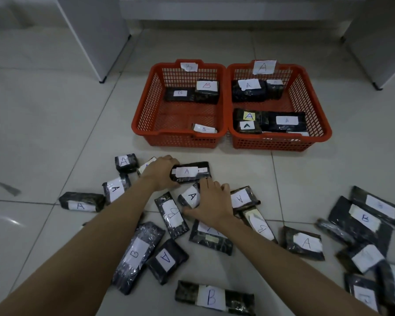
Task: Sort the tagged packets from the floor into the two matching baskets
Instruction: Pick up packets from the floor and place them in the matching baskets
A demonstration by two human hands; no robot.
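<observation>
Nearest the camera, a long B packet (214, 298) lies flat on the floor (43, 133) at the bottom edge, unsorted. Just above it the two forearms reach into the pile.

The left hand (162, 173) has its grip curled round the end of an A packet (190, 171), which sits at the far edge of the pile, the side closest to the baskets; whether it has left the floor I cannot tell. The right hand (211, 205) has its grip on a second A packet (190, 197), fingers over its right end and thumb below it, with that packet low among its neighbours.

Around them, loose packets are strewn over the tiles: several tagged A to the left and right of the hands, several tagged B nearer the camera, and a further cluster (365, 226) at the right edge, where some tags are blurred or turned away.

Beyond the pile stand two red baskets, touching side by side. The B basket (144, 124) on the left holds three packets, two at the back and one against the front wall. The A basket (315, 106) on the right holds about six, with the front ones partly hidden by the wall.

By my judgement the sorting is perhaps a third done: far more packets lie on the floor than in the baskets, and both held ones belong in the right-hand basket.
</observation>
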